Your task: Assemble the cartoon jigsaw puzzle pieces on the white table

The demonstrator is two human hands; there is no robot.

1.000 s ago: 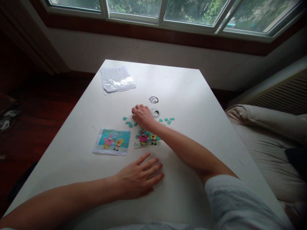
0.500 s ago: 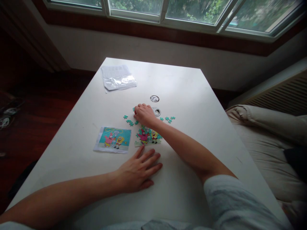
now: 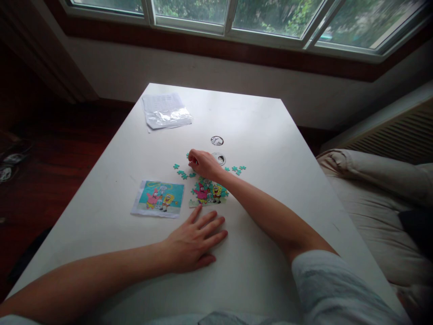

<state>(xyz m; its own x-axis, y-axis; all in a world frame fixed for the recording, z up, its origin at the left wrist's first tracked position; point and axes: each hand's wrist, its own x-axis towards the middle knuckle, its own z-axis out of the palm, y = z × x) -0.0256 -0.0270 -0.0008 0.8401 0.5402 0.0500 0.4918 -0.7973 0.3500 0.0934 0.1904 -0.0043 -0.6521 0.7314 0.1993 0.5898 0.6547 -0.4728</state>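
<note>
My left hand (image 3: 198, 239) lies flat on the white table with its fingers spread, its thumb or nearest finger reaching the lower edge of a partly joined jigsaw puzzle (image 3: 211, 195). The puzzle shows a pink starfish and a yellow square cartoon figure. Beyond it, my right hand (image 3: 204, 163) is curled with fingers pressed together, just above the table; whatever they pinch is hidden. Several loose teal puzzle pieces (image 3: 183, 174) lie left of this hand, and more pieces (image 3: 234, 169) lie to its right. A printed reference picture (image 3: 160, 198) rests left of the puzzle.
Papers in a clear plastic sleeve (image 3: 167, 113) lie at the table's far left. Two round table holes (image 3: 217, 141) sit behind my right hand. A beige cushioned seat (image 3: 358, 207) stands along the right, and a window (image 3: 270, 18) is above the far wall.
My right hand has turned and its fingers have drawn together into a tighter pinch, in nearly the same spot. My left hand stays flat. The whole view has shifted very slightly.
</note>
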